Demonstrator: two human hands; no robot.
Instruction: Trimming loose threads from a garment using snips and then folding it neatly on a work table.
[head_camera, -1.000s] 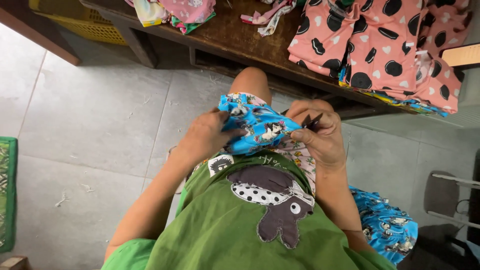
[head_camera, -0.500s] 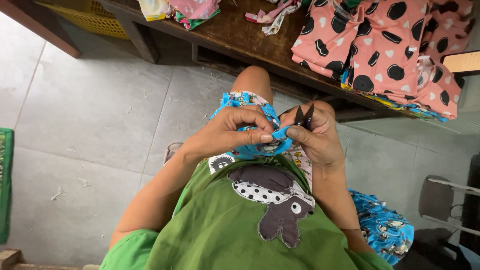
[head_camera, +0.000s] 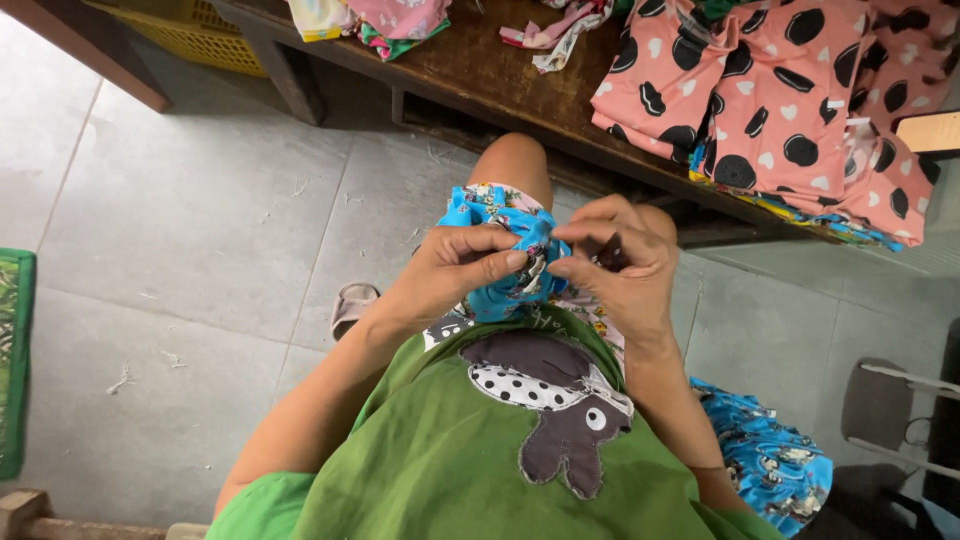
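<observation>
The left hand (head_camera: 455, 265) pinches a bunched fold of blue printed cloth (head_camera: 500, 255) between thumb and curled fingers, held over the lap above the knee. The right hand (head_camera: 620, 265) meets it from the other side, fingers closed on the same fold and on a small dark tool (head_camera: 610, 250), too hidden to identify. More blue cloth (head_camera: 765, 455) lies by the right elbow. Pink spotted garments (head_camera: 760, 90) are stacked on a wooden bench (head_camera: 470, 65) ahead.
</observation>
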